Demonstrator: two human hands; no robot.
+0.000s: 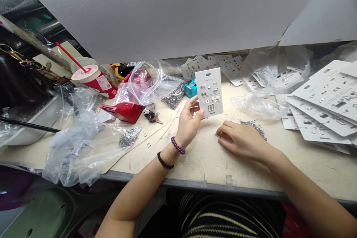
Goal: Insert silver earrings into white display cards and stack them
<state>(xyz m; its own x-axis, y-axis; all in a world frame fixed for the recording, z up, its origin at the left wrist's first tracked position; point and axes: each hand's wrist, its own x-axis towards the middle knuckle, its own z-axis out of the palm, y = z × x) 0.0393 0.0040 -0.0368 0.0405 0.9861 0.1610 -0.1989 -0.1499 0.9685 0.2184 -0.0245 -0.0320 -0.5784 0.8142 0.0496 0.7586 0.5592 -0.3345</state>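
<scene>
Striped top, slotted white card, small silver pieces

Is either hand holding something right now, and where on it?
Left hand: an earring card, by its lower left edge. Right hand: something small, apparently, at the fingertips.

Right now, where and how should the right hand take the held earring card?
I'd pinch the earring card by its right edge, coming from the right: it is thin and held nearly upright, earrings crowd its face, and the left hand grips the lower left. The right hand seems to pinch something small, so free it first.
</scene>
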